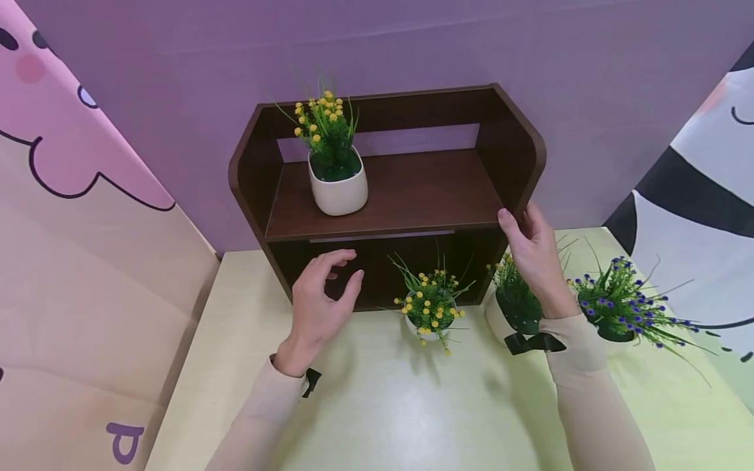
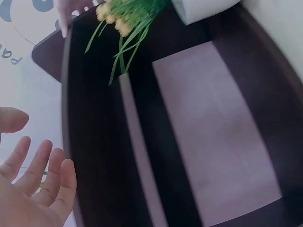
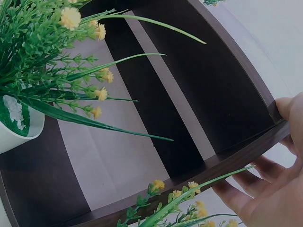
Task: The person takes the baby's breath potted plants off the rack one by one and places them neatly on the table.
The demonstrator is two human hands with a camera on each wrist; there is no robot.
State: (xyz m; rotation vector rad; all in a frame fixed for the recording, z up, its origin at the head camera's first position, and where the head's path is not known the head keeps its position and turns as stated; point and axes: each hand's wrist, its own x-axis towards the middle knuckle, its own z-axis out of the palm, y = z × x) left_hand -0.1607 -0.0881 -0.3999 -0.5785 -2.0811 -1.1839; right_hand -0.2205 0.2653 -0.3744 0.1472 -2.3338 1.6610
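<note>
A dark brown two-tier shelf (image 1: 424, 190) stands against the purple backdrop. My right hand (image 1: 535, 255) grips its right side panel, with the thumb on the front edge and the fingers (image 3: 251, 184) around the outer face. Before the lower compartment, my left hand (image 1: 324, 301) holds nothing, its fingers loosely bent and apart from the thumb. On the upper board, left of the middle, sits a white pot with yellow flowers (image 1: 338, 190). Another yellow-flowered plant (image 1: 430, 304) stands at the front of the lower tier; whether its pot is inside cannot be told.
Right of the shelf, partly behind my right wrist, is a white pot with a yellow-flowered plant (image 1: 501, 317). Beside it stands a plant with purple-blue flowers (image 1: 624, 304). Everything is on a pale table (image 1: 400, 412); cartoon-printed cloths hang at both sides.
</note>
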